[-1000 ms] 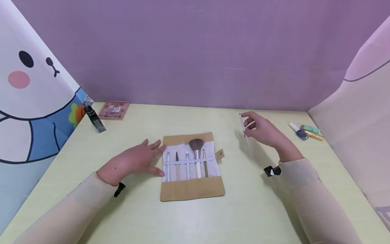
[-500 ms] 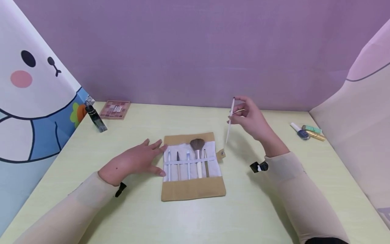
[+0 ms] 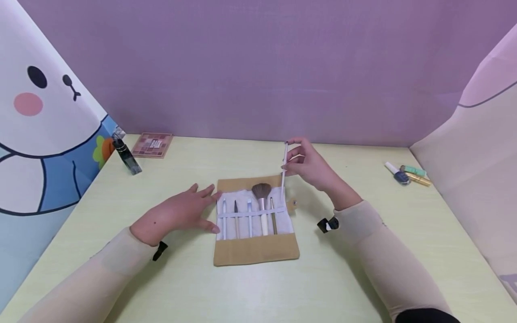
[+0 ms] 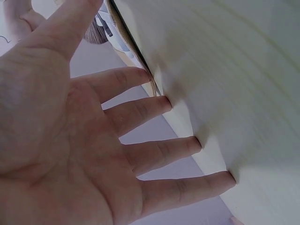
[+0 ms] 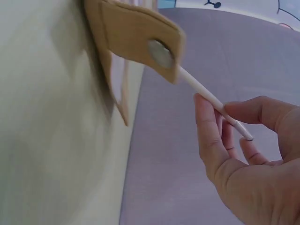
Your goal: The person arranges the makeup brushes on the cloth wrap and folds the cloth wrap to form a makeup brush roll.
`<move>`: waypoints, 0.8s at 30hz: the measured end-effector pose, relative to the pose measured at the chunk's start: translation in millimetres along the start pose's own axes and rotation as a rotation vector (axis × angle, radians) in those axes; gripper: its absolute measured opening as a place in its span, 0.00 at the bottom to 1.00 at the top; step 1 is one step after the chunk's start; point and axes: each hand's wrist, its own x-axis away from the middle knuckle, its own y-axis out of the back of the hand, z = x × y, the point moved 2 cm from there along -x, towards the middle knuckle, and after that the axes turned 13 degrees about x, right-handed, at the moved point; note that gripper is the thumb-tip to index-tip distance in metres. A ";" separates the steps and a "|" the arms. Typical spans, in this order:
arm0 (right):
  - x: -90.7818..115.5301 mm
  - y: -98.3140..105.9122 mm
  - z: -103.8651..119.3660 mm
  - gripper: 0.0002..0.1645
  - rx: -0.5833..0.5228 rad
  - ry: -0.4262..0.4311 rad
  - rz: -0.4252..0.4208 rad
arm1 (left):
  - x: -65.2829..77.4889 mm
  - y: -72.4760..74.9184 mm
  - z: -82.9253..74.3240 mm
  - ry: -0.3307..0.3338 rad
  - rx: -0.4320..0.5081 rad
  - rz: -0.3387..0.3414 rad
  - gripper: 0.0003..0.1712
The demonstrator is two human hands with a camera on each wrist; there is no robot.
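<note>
A tan brush roll (image 3: 256, 254) lies unfolded, its pale lining and elastic strap (image 3: 242, 215) holding a large fluffy makeup brush (image 3: 261, 190) and several slim tools. My left hand (image 3: 181, 213) is spread at the roll's left edge; in the left wrist view its fingertips (image 4: 164, 103) rest against the table and the edge. My right hand (image 3: 311, 168) pinches a thin white stick (image 5: 201, 88) between thumb and fingers. The stick is held steeply over the roll's upper right corner, its lower end overlapping the lining. The snap tab (image 5: 157, 47) hides that end in the right wrist view.
At the back left are a pink palette (image 3: 152, 145) and a dark bottle (image 3: 127, 157). On the right lie a navy nail polish bottle (image 3: 400, 176), a green tube (image 3: 413, 171) and a gold tube (image 3: 418, 179). A purple backdrop (image 3: 258, 67) rises behind the table.
My right hand has carried the white stick leftward, from right of the roll to over its upper right corner, tilting it more upright. My left hand has stayed in place.
</note>
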 end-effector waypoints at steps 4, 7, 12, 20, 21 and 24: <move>-2.2 -8.3 -5.6 0.39 0.010 -0.020 0.027 | 1.3 1.0 -0.6 0.001 0.002 -0.001 0.64; -3.1 -12.2 -8.6 0.39 0.022 -0.033 0.046 | 1.8 1.1 -0.5 0.000 0.005 -0.002 0.64; -2.1 -17.3 -12.5 0.44 0.078 -0.042 0.100 | 1.1 0.8 0.0 0.002 0.005 0.000 0.64; 2.7 -19.6 -14.8 0.41 0.276 -0.018 0.192 | 0.5 1.1 -0.1 0.005 0.010 -0.001 0.64; 3.2 -19.6 -15.3 0.40 0.307 -0.015 0.200 | 0.6 1.0 -0.1 0.004 0.008 -0.001 0.64; 5.8 -19.4 -15.3 0.34 0.386 -0.018 0.222 | 0.6 0.9 -0.1 0.009 0.012 0.000 0.65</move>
